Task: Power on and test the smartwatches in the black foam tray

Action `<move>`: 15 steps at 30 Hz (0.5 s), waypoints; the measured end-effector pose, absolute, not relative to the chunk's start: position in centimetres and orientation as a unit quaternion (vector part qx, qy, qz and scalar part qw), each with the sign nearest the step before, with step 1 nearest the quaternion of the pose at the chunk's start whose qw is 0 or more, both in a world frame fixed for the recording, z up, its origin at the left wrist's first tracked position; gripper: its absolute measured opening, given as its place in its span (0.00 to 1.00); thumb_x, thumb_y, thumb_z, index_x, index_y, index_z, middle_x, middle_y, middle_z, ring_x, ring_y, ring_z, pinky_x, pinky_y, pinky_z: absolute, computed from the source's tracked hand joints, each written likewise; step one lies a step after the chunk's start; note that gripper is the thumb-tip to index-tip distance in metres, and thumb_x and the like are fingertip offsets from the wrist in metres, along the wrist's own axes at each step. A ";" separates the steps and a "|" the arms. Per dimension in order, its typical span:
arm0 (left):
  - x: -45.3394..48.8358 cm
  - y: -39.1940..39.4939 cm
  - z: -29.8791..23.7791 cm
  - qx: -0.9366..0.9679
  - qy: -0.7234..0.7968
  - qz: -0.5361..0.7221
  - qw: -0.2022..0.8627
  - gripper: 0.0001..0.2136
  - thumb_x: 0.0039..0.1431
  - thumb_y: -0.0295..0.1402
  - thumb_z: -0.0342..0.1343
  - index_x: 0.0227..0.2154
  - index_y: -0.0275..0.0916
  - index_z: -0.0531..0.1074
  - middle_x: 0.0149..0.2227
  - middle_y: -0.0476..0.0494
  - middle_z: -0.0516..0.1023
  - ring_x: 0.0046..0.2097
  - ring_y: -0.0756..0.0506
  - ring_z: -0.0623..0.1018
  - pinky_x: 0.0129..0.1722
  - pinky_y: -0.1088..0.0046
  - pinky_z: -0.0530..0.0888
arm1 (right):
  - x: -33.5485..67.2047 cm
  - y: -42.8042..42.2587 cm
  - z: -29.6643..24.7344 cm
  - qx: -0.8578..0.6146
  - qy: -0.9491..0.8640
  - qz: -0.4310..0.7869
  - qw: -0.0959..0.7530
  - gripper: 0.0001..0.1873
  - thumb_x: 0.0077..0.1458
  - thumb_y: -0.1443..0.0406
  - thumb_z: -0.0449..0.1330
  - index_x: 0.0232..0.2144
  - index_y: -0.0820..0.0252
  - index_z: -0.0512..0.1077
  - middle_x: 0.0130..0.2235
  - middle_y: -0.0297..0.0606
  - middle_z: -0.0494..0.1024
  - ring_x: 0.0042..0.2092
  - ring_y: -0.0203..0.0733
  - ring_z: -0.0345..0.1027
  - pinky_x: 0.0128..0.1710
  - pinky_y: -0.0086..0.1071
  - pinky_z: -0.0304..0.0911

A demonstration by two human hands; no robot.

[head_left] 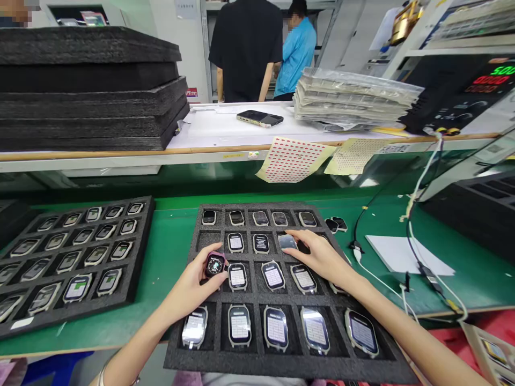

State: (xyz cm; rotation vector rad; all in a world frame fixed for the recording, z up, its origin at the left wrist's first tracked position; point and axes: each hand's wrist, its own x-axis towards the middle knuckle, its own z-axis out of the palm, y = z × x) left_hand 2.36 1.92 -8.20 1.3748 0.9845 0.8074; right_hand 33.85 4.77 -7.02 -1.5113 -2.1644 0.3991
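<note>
A black foam tray [209, 343] in front of me holds rows of smartwatch bodies with lit screens. My left hand [193, 287] is closed around a pink-cased watch [215, 264] with a dark dial face, held just above the tray's left column. My right hand [317, 254] reaches over the second row, its fingertips pinching a watch body [287, 242] that sits tilted at its slot. One slot [206, 238] at the left of the second row is bare.
A second foam tray [139, 252] of watches lies at the left on the green mat. Stacked foam trays [92, 86], a phone [259, 118], sticker sheets [292, 158] and bagged stacks [354, 96] sit on the shelf behind. Cables [410, 241] and white paper [406, 256] lie right. Two people stand beyond.
</note>
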 end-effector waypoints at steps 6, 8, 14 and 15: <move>1.5 0.4 -8.3 0.575 0.453 0.341 0.589 0.24 0.56 0.36 0.56 0.56 0.45 0.59 0.45 0.45 0.71 0.42 0.45 0.72 0.34 0.73 0.70 | 33.1 2.5 -6.6 -0.583 -0.745 0.164 0.280 0.17 0.57 0.52 0.56 0.40 0.58 0.72 0.33 0.41 0.74 0.32 0.47 0.67 0.35 0.41 0.65; 1.4 0.3 -7.9 0.575 0.459 0.337 0.587 0.23 0.56 0.35 0.57 0.54 0.43 0.60 0.42 0.45 0.71 0.39 0.46 0.71 0.33 0.74 0.69 | 32.9 2.4 -5.8 -0.565 -0.733 0.204 0.318 0.15 0.56 0.53 0.58 0.35 0.58 0.71 0.34 0.41 0.74 0.35 0.48 0.68 0.36 0.40 0.65; 3.5 1.9 -4.8 0.615 0.441 0.343 0.557 0.18 0.55 0.31 0.56 0.49 0.42 0.63 0.36 0.49 0.69 0.33 0.49 0.70 0.32 0.75 0.67 | 31.5 4.0 -2.1 -0.475 -0.563 0.524 0.428 0.20 0.57 0.57 0.60 0.48 0.59 0.64 0.43 0.46 0.76 0.28 0.39 0.69 0.19 0.28 0.63; 4.2 2.3 -4.3 0.624 0.431 0.354 0.548 0.17 0.56 0.30 0.56 0.48 0.42 0.63 0.36 0.49 0.68 0.33 0.50 0.70 0.32 0.75 0.68 | 31.1 4.3 -1.6 -0.454 -0.541 0.558 0.435 0.22 0.56 0.57 0.61 0.50 0.58 0.63 0.45 0.47 0.76 0.25 0.36 0.67 0.16 0.26 0.60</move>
